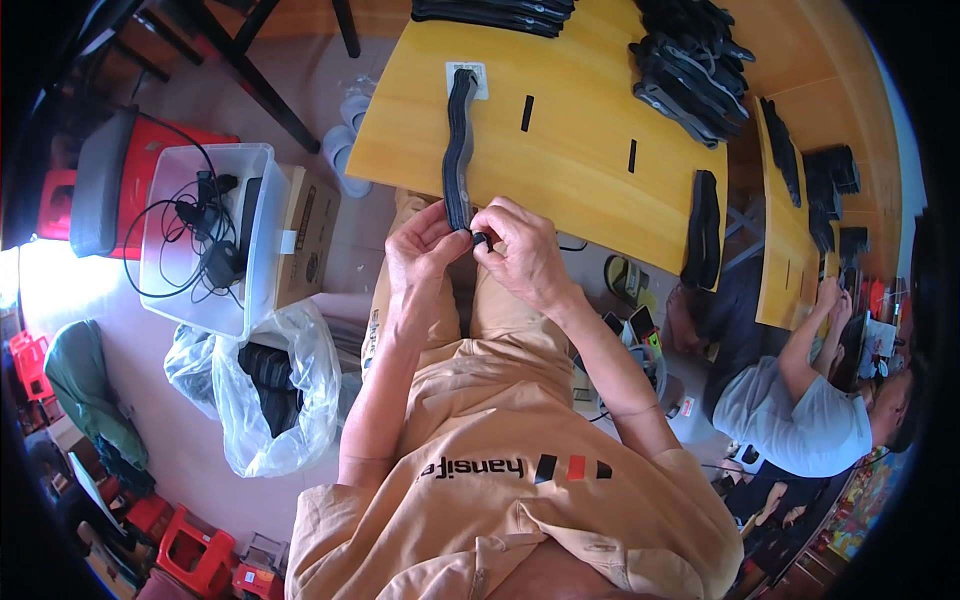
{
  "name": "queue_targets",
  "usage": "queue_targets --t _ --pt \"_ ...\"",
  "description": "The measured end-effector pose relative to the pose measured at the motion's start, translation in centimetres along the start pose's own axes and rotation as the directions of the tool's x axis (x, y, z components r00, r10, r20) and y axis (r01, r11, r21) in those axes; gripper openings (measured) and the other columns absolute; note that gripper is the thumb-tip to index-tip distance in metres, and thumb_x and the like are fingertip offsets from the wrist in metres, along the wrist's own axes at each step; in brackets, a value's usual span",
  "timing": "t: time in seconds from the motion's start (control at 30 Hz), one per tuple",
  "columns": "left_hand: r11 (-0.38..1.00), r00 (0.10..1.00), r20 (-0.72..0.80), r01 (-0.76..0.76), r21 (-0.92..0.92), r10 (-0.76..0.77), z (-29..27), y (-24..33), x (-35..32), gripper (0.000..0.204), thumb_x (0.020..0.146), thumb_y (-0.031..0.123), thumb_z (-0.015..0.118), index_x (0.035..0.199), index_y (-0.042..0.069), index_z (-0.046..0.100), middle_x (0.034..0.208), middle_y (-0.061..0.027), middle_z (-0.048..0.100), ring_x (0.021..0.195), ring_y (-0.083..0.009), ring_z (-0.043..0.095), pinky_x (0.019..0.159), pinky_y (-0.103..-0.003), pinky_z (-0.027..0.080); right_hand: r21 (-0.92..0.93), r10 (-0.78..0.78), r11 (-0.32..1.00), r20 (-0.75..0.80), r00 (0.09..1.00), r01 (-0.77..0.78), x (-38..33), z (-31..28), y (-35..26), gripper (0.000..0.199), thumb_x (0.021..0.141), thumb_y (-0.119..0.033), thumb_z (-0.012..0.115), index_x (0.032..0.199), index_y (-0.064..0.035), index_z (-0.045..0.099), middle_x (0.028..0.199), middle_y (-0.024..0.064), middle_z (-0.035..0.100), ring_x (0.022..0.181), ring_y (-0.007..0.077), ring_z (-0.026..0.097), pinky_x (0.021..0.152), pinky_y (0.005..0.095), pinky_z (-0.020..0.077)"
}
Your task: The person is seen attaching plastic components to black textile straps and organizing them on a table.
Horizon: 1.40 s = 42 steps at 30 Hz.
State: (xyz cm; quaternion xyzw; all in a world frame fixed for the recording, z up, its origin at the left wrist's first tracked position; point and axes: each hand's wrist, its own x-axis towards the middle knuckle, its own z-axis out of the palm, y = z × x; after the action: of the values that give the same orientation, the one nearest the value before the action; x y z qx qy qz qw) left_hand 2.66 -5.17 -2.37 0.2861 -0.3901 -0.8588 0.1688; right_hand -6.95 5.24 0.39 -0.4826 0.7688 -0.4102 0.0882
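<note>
Long dark bundle (pixel 458 150), layered, laid near-to-far on the yellow table (pixel 400 130); its far end is backed by a white card (pixel 483 90), its near end held just past the table's near edge. That near end is pinched from the left by the left hand (pixel 425 248). A small black piece (pixel 481 240) is gripped in the fingertips of the right hand (pixel 522 255), right beside it; whether bundle and piece are joined cannot be told. Open wood is left rightward, bounded by a second dark bundle (pixel 703 228); less is left toward the left edge.
</note>
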Motion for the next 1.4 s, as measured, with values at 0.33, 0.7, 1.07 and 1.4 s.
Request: queue_targets --t 0.33,0.7,1.07,1.4 --pt "0.997 0.999 -0.007 -0.050 0.062 0.051 -0.4 0.1 0.1 0.043 0.074 -0.005 0.055 0.117 -0.010 0.048 0.089 -0.0084 0.064 0.077 -0.0094 0.061 0.070 -0.019 0.050 -0.033 -0.042 0.999 0.004 0.999 0.042 0.5 0.6 -0.3 0.023 0.060 0.007 0.065 0.079 -0.0004 0.054 0.073 0.0085 0.053 0.061 0.0212 0.056 0.054 0.0295 0.0462" --pt "0.996 0.997 0.028 -0.069 0.057 0.067 -1.0 -0.3 0.3 0.040 0.077 -0.002 0.055 0.116 -0.010 0.049 0.093 -0.0088 0.064 0.078 -0.0094 0.061 0.070 -0.019 0.049 -0.029 -0.035 0.999 0.032 0.999 0.036 0.6 0.8 -0.2 0.021 0.061 0.008 0.063 0.079 -0.0003 0.054 0.073 0.0081 0.053 0.062 0.0199 0.056 0.054 0.0290 0.0462" --pt "0.999 0.997 0.057 -0.045 0.024 0.044 -1.3 -0.1 0.5 0.040 0.076 -0.006 0.056 0.116 -0.012 0.048 0.094 -0.0112 0.063 0.080 -0.0121 0.062 0.071 -0.023 0.052 0.017 0.006 1.000 0.034 0.999 -0.007 0.6 0.7 0.0 0.018 0.063 0.008 0.061 0.078 0.0004 0.054 0.072 0.0083 0.053 0.062 0.0198 0.057 0.055 0.0283 0.0468" --pt "0.995 0.997 -0.007 -0.072 0.070 0.073 -0.6 -0.1 0.4 0.038 0.076 -0.004 0.054 0.113 -0.009 0.052 0.087 -0.0048 0.063 0.071 -0.0052 0.058 0.064 -0.016 0.047 -0.083 -0.075 0.994 0.008 0.997 0.075 0.7 1.0 -0.2 0.020 0.061 0.005 0.065 0.076 -0.0017 0.053 0.072 0.0081 0.052 0.063 0.0221 0.056 0.055 0.0314 0.0458"
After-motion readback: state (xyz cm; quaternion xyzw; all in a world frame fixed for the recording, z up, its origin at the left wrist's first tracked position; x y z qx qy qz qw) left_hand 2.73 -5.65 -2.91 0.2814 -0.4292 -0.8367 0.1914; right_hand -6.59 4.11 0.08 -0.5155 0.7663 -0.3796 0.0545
